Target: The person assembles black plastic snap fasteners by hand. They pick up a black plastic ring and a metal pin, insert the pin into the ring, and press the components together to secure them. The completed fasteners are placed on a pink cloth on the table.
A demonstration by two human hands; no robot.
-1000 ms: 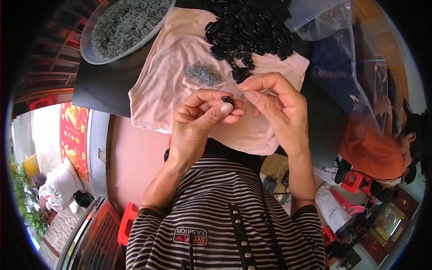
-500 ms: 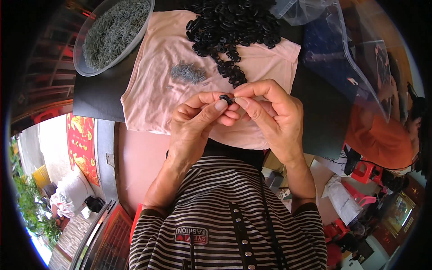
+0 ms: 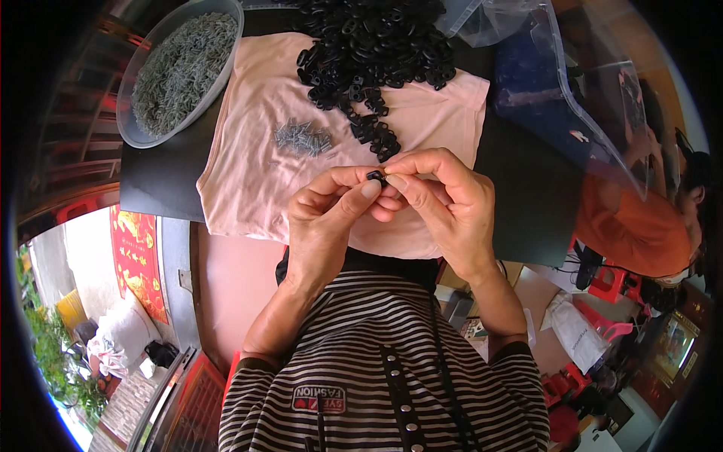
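Note:
My left hand (image 3: 322, 215) pinches a small black plastic piece (image 3: 375, 176) between thumb and index finger. Against that piece, the thumb and index finger of my right hand (image 3: 456, 211) close on a small metal screw (image 3: 385, 175), mostly hidden by the fingertips. Both hands meet above the near part of a pale pink cloth (image 3: 248, 162). Just beyond them a strand of similar black pieces (image 3: 376, 135) runs down from a large black heap (image 3: 376, 45). To its left lies a small pile of grey screws (image 3: 303, 138).
A clear round tub (image 3: 126, 113) full of grey screws stands at the far left of the dark table (image 3: 162, 184). On the far right is a transparent plastic bin (image 3: 561, 75). Past the table's right side, a person in an orange top (image 3: 640, 233) sits near red stools (image 3: 606, 285).
The screw's threaded shank showed between my hands before; now less of it shows, and the right fingertips are closer to the black piece. The view has shifted slightly.

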